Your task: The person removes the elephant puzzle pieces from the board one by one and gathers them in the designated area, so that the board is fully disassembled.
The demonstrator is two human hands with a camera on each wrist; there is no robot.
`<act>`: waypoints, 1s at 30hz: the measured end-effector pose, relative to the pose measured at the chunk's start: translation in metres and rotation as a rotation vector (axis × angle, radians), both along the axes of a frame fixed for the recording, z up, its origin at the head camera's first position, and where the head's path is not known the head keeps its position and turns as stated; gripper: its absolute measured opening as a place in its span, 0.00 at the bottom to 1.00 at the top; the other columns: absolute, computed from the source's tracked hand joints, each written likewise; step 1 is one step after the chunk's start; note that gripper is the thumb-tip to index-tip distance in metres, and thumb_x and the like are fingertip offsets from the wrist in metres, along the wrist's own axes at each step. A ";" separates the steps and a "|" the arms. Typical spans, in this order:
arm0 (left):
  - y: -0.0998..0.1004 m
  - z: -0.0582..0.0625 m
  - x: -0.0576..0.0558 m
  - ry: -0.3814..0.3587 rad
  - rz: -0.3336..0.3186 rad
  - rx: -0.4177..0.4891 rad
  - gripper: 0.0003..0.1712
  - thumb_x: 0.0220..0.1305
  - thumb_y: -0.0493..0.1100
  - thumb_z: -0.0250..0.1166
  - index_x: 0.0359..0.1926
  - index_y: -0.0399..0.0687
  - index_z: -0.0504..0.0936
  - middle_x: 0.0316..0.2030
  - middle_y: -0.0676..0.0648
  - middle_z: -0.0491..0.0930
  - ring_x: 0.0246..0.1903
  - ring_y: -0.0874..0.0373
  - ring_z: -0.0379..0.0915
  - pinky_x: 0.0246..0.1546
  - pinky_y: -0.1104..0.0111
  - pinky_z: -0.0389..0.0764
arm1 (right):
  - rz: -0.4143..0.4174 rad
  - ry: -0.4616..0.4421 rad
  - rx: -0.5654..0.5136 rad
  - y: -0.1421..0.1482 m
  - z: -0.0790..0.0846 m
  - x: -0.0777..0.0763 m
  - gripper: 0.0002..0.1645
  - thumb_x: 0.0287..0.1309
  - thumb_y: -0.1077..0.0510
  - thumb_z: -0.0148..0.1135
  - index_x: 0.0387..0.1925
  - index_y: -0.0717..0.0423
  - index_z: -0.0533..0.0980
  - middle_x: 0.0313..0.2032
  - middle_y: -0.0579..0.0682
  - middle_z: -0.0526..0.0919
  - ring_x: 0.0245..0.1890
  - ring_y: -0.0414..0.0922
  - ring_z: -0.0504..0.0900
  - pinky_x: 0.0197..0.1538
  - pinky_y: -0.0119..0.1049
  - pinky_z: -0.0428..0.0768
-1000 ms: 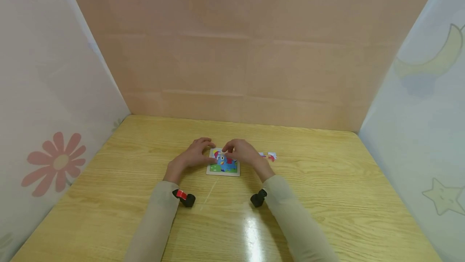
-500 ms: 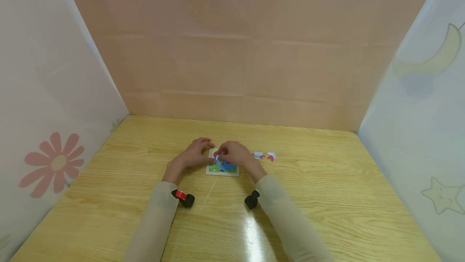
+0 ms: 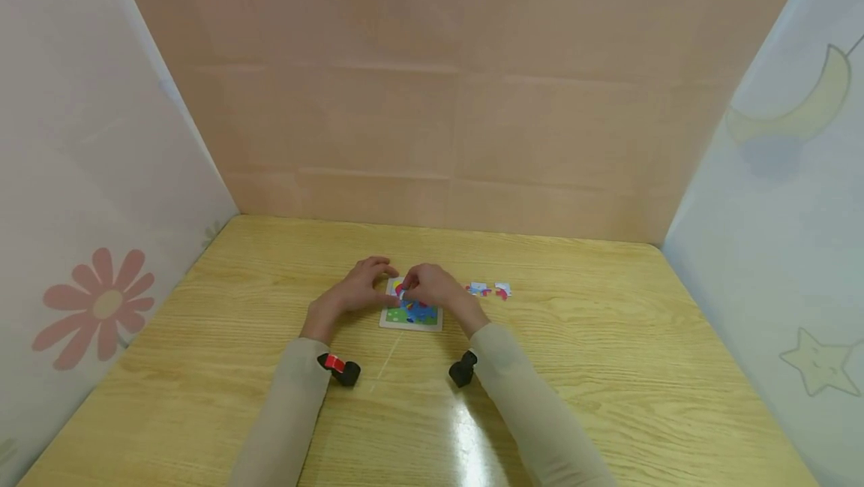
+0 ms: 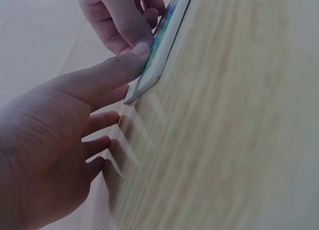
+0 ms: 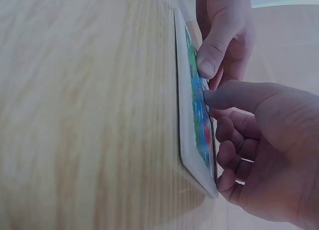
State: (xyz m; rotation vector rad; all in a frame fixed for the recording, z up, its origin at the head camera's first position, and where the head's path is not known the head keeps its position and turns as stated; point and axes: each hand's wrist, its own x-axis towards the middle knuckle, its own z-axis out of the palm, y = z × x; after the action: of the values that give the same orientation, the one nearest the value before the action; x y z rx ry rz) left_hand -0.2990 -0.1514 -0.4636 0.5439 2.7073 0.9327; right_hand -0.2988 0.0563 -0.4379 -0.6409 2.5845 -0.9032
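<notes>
A small jigsaw puzzle board [image 3: 409, 326] with a pale frame and a picture in blue, green and red lies on the table between both hands. My left hand [image 3: 354, 288] grips its left side, the thumb on the picture and the other fingers along the outer edge. The right hand [image 3: 435, 284] bends over the upper part of the picture. Close on the board surface, its thumb and forefinger pinch a small puzzle piece [image 5: 208, 108], mostly hidden by the fingers. In the right wrist view, the remaining right fingers curl beside the board's far edge.
Loose puzzle pieces [image 3: 479, 289] lie to the right of the board, just beyond the right hand, with another piece [image 3: 502, 290] farther right. A brown backdrop [image 3: 445, 134] rises behind the wooden table [image 3: 574, 367], and patterned white panels flank it.
The right hand has moved left and slightly down over the board, towards the left thumb, uncovering more of the loose pieces. The left hand stays nearly still at the board's side.
</notes>
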 end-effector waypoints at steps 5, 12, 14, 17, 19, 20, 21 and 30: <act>0.000 0.000 0.000 0.004 -0.010 0.004 0.34 0.56 0.60 0.72 0.61 0.54 0.77 0.75 0.44 0.55 0.76 0.41 0.43 0.72 0.39 0.53 | 0.004 -0.010 -0.008 0.000 -0.001 0.000 0.09 0.62 0.58 0.64 0.42 0.59 0.81 0.34 0.49 0.84 0.24 0.40 0.77 0.31 0.29 0.78; 0.000 0.001 0.001 0.006 -0.011 0.005 0.33 0.57 0.59 0.72 0.61 0.53 0.77 0.75 0.44 0.55 0.76 0.41 0.44 0.72 0.39 0.53 | 0.004 0.017 0.001 -0.001 -0.001 0.001 0.07 0.63 0.59 0.63 0.40 0.58 0.80 0.32 0.49 0.84 0.24 0.39 0.77 0.30 0.29 0.78; 0.000 0.003 0.002 0.001 -0.010 0.011 0.33 0.57 0.59 0.72 0.61 0.53 0.77 0.75 0.44 0.55 0.76 0.41 0.43 0.72 0.39 0.53 | -0.005 0.038 0.018 -0.002 0.000 0.000 0.10 0.62 0.58 0.65 0.44 0.58 0.79 0.34 0.50 0.85 0.25 0.40 0.78 0.32 0.31 0.79; 0.001 0.005 0.004 -0.008 -0.004 0.023 0.33 0.57 0.58 0.72 0.61 0.53 0.77 0.75 0.44 0.56 0.76 0.41 0.43 0.73 0.39 0.52 | -0.029 0.056 0.040 -0.002 0.002 0.000 0.17 0.60 0.56 0.67 0.49 0.60 0.79 0.37 0.51 0.85 0.26 0.41 0.80 0.35 0.33 0.81; 0.001 0.005 0.004 -0.011 0.001 0.024 0.33 0.57 0.58 0.72 0.61 0.53 0.77 0.75 0.45 0.56 0.76 0.42 0.43 0.73 0.39 0.52 | -0.045 0.053 0.049 -0.003 0.002 -0.001 0.19 0.60 0.55 0.68 0.50 0.60 0.79 0.38 0.51 0.85 0.26 0.41 0.81 0.37 0.34 0.81; 0.001 0.005 0.004 -0.012 0.003 0.021 0.33 0.57 0.58 0.72 0.61 0.54 0.77 0.75 0.45 0.55 0.76 0.42 0.43 0.73 0.39 0.52 | -0.052 0.050 0.050 -0.003 0.001 -0.001 0.19 0.60 0.55 0.69 0.50 0.60 0.79 0.37 0.51 0.85 0.26 0.41 0.81 0.37 0.34 0.81; 0.001 0.005 0.004 -0.013 0.005 0.019 0.33 0.57 0.59 0.72 0.61 0.54 0.77 0.75 0.45 0.55 0.76 0.42 0.43 0.73 0.39 0.53 | -0.056 0.047 0.049 -0.002 0.001 -0.001 0.19 0.60 0.55 0.69 0.50 0.60 0.79 0.37 0.51 0.85 0.25 0.41 0.81 0.37 0.34 0.81; 0.002 0.006 0.005 -0.012 0.008 0.024 0.33 0.56 0.58 0.73 0.60 0.54 0.78 0.75 0.45 0.56 0.76 0.42 0.44 0.73 0.39 0.52 | -0.043 0.060 0.044 -0.001 -0.001 -0.001 0.18 0.58 0.56 0.68 0.48 0.60 0.80 0.39 0.51 0.85 0.31 0.41 0.80 0.43 0.36 0.82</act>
State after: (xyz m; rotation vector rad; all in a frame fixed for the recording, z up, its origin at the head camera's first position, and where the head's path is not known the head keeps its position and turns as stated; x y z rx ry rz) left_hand -0.2939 -0.1496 -0.4578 0.5312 2.6928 0.9682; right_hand -0.3001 0.0552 -0.4391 -0.6117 2.6732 -0.8498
